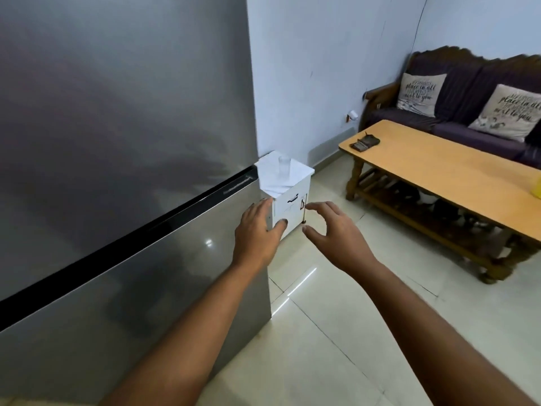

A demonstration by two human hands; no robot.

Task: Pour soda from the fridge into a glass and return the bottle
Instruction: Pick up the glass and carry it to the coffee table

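Note:
A tall grey fridge (117, 127) fills the left half of the view, both doors closed, with a dark gap between the upper and lower door. My left hand (256, 230) rests on the right edge of the lower door, fingers wrapped around that edge. My right hand (333, 230) hovers just to the right, fingers spread and curled, holding nothing. A clear empty glass (284, 166) stands upright on a small white cabinet (292, 200) beside the fridge. No soda bottle is in view.
A long wooden coffee table (445, 171) stands to the right with a dark wallet-like object (364, 143) on it. Behind it is a dark sofa (468, 92) with two printed cushions. Pale tiled floor (336, 332) lies between me and the table.

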